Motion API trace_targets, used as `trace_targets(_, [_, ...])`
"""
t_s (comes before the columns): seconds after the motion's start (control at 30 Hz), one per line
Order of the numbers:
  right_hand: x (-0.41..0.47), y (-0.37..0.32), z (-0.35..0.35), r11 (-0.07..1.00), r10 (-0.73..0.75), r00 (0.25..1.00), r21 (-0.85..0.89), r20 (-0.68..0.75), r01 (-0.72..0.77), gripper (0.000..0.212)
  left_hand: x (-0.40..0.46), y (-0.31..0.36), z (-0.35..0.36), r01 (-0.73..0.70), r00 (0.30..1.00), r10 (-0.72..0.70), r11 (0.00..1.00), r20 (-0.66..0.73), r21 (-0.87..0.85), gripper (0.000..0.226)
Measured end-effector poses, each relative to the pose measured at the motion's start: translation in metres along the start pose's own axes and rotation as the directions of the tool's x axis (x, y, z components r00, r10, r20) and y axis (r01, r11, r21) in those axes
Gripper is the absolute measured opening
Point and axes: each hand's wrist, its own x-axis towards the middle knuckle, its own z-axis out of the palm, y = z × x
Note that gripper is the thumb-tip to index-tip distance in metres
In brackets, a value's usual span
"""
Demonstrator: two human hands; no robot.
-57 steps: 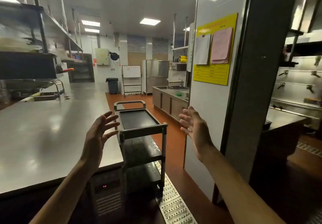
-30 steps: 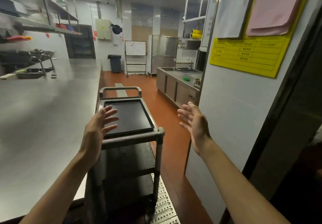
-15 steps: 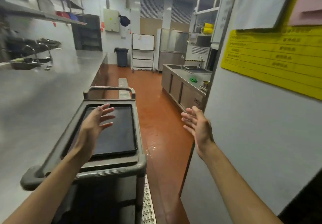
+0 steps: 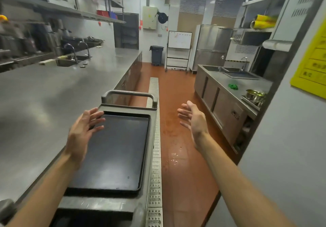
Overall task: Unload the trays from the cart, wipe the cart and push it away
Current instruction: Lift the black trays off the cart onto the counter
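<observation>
Both hands have closed in on the cart (image 4: 151, 138). Left hand (image 4: 82, 129) hovers spread over the black tray (image 4: 114, 152) at nine o'clock; right hand (image 4: 194, 119), open and empty, flanks three o'clock, seemingly ready to lift.

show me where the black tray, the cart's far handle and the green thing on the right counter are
black tray (image 4: 114, 152), head view, middle of its flat surface
cart's far handle (image 4: 129, 93), head view, top bar
green thing (image 4: 233, 86), head view, its centre

cart (image 4: 151, 138) nearer, left hand (image 4: 82, 133) now over tray (image 4: 114, 152)

Black tray (image 4: 112, 149), grey cart (image 4: 153, 121), orange-brown floor (image 4: 185, 173), yellow notice (image 4: 314, 64)
</observation>
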Motion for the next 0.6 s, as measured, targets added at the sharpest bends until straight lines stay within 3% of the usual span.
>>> trace_targets(0.17, [0.094, -0.009, 0.006, 0.999, -0.039, 0.998, 0.006, 0.053, 0.039, 0.033, 0.077, -0.036, 0.039, 0.019, 0.999, -0.02, 0.999, -0.03, -0.04, 0.086])
trace_targets(0.4, [0.229, 0.002, 0.014, 1.0, -0.028, 0.991, 0.001, 0.127, 0.028, 0.033, 0.171, -0.079, 0.081, -0.033, 0.994, 0.033, 0.999, -0.104, 0.002, 0.083])
trace_targets(0.6, [0.345, 0.027, 0.044, 0.999, 0.032, 0.961, 0.029, 0.273, -0.042, 0.032, 0.225, -0.105, 0.093, -0.054, 0.955, 0.065, 0.997, -0.29, 0.048, 0.088])
